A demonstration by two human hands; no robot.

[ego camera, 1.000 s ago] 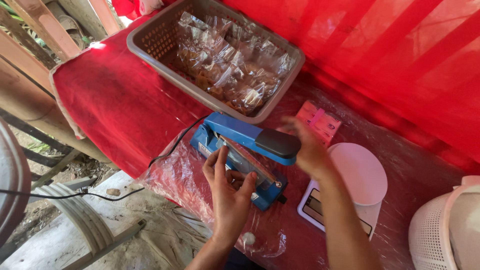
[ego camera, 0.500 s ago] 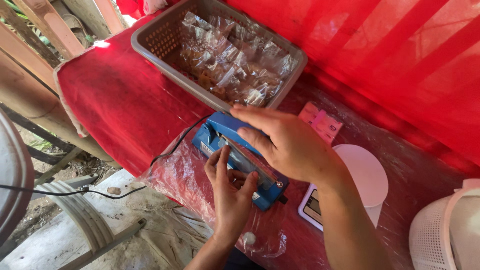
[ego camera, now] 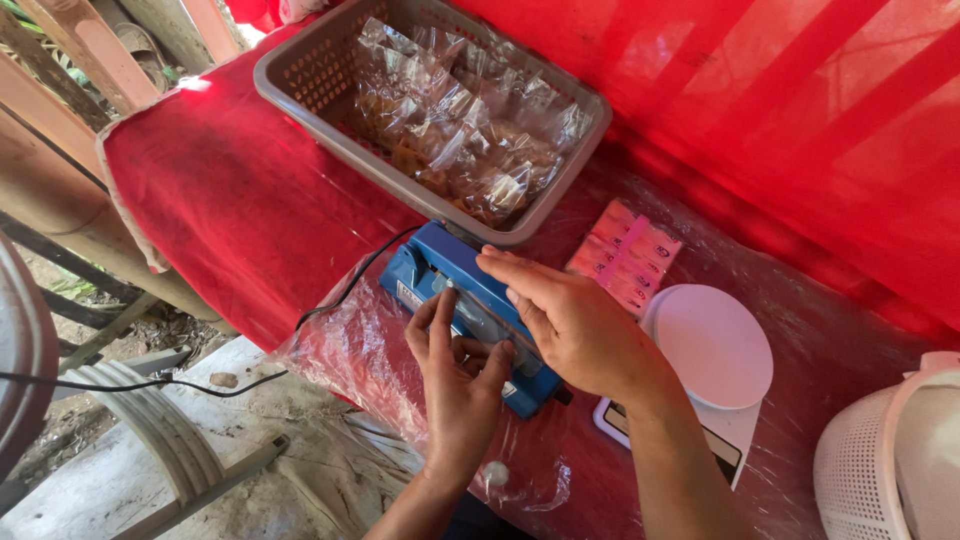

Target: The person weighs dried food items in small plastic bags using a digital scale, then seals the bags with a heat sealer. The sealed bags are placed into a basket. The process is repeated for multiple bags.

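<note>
Pressing flat and open on the blue heat sealer (ego camera: 470,310), the right hand (ego camera: 575,325) is covering its bar, running upper left to lower right at frame centre on the desk (ego camera: 230,210), while the left hand (ego camera: 458,375) is pinching a clear bag at its front edge.

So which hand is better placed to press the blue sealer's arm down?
The right hand, probably: it lies palm-down over the blue sealer, along its arm. The left hand is at the sealer's near edge, fingers apparently pinching something there, so it looks occupied.
</note>
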